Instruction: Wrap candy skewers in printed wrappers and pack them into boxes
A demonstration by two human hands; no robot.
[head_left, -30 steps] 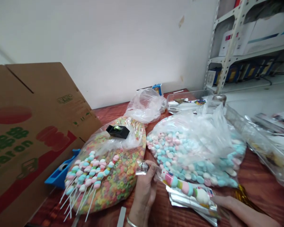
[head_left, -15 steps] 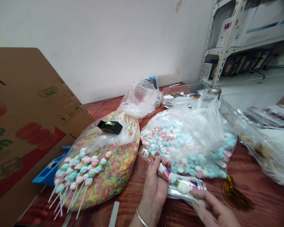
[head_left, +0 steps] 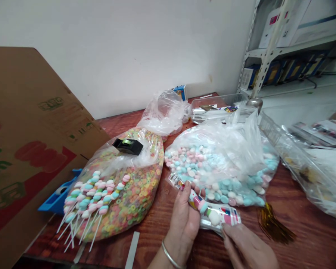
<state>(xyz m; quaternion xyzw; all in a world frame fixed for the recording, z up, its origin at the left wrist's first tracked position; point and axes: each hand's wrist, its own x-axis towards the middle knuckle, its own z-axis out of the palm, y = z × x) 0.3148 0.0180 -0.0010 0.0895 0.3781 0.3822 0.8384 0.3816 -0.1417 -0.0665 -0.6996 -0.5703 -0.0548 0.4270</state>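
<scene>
My left hand is closed around a clear printed plastic sleeve, with a small stack of pads of the same film beneath it. A marshmallow stick with pink, blue and white pieces lies partly within the sleeve. At the sleeve's near end, my right hand pinches the stick end, which the fingers mostly hide. Left of my hands, several finished marshmallow sticks rest on a big clear bag of coloured cereal rings. Beyond my hands sits a bag of pastel marshmallows.
A black tape dispenser lies on the cereal bag, and a blue one stands beside the cardboard box. Gold tinsel ties lie at right, near a clear tray. A tape strip sticks to the table edge.
The right hand has moved slightly left along with the marshmallow stick, which sits a little further into the sleeve. The view has shifted slightly.
</scene>
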